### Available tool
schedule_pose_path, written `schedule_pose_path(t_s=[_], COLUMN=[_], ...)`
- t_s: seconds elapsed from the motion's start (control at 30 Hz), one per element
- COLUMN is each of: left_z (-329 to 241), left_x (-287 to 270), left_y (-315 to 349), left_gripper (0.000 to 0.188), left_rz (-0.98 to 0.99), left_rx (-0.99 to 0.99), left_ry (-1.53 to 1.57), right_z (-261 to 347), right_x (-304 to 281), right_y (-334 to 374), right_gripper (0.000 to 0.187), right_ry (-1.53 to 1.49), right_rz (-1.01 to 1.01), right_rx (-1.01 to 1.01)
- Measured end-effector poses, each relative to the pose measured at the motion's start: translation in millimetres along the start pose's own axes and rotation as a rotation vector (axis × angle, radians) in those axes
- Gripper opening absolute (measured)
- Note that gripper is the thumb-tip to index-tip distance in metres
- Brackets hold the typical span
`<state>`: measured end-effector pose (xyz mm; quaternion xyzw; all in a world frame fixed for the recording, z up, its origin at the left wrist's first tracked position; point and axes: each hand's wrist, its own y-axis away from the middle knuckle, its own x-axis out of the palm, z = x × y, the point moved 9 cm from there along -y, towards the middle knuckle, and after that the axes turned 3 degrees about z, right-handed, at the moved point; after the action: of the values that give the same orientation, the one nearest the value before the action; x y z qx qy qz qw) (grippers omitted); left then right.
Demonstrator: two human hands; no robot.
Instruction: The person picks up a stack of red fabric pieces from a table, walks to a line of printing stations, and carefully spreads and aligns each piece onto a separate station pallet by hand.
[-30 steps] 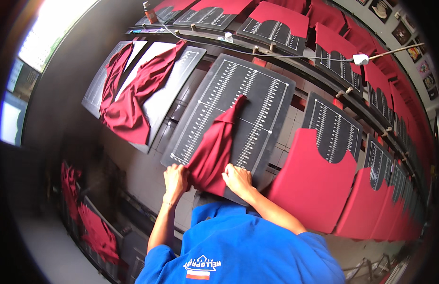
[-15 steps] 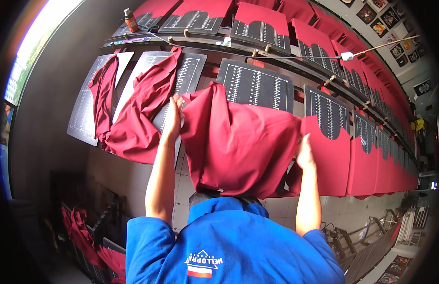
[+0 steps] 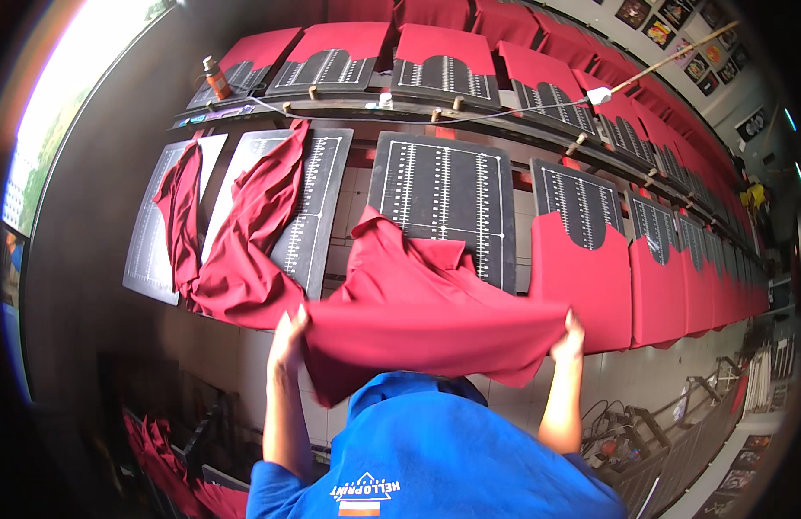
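A dark red cloth piece (image 3: 435,333) is stretched between my two hands near my body. My left hand (image 3: 288,339) is closed on its left corner and my right hand (image 3: 569,337) pinches its right corner. The near part hangs down in front of me. Its far part lies loosely folded over the lower end of a black board (image 3: 443,195) with white ruler scales. To the left, crumpled red cloth (image 3: 245,268) lies across two similar boards (image 3: 318,195).
On the right, more boards carry flat red cloth panels (image 3: 582,285) with a rounded cutout. Another row (image 3: 331,48) stands beyond a dark rail. An orange-and-black bottle-like object (image 3: 215,80), a white cable plug (image 3: 600,95) and a stick (image 3: 677,54) are there. Red cloth (image 3: 171,467) hangs lower left.
Both hands have come back toward my body, drawing the cloth's near edge taut between them. More of the middle board is uncovered.
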<state>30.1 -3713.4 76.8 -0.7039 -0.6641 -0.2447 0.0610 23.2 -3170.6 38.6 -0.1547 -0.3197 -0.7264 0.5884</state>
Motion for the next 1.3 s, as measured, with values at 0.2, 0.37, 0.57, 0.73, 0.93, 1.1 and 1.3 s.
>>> schedule_pose_path(t_s=[0.2,0.37,0.57,0.73,0.93,1.1,1.3], left_z=[-158,-264,-240,-144,15,100,178], left_x=[68,88,90,6,-99,-129,-167], left_y=[-220,-217,-105,-51,-23,50,127], left_gripper=[0.035,0.03,0.036,0.03,0.02,0.02,0.02], left_rz=[0.228,0.143,0.114,-0.293,-0.464,-0.54,-0.644], left_rx=[0.238,0.314,0.404,0.906,0.153,-0.011,-0.222], left_ry=[-0.011,0.13,-0.204,-1.299,-0.73,-1.036,-1.093], right_z=[133,252,236,122,5,-68,-114], right_x=[118,210,179,69,-54,-128,-187], right_y=[-211,-196,-65,-25,-10,56,138], right_gripper=[0.03,0.034,0.034,0.043,0.014,0.003,0.011], right_ry=[0.131,-0.099,0.045,0.132,0.288,0.396,0.577], right_rz=[-0.061,0.384,0.18,-0.186,-0.182,-0.249,-0.528], right_rx=[-0.18,-0.286,-0.317,0.026,0.082,0.138,0.431])
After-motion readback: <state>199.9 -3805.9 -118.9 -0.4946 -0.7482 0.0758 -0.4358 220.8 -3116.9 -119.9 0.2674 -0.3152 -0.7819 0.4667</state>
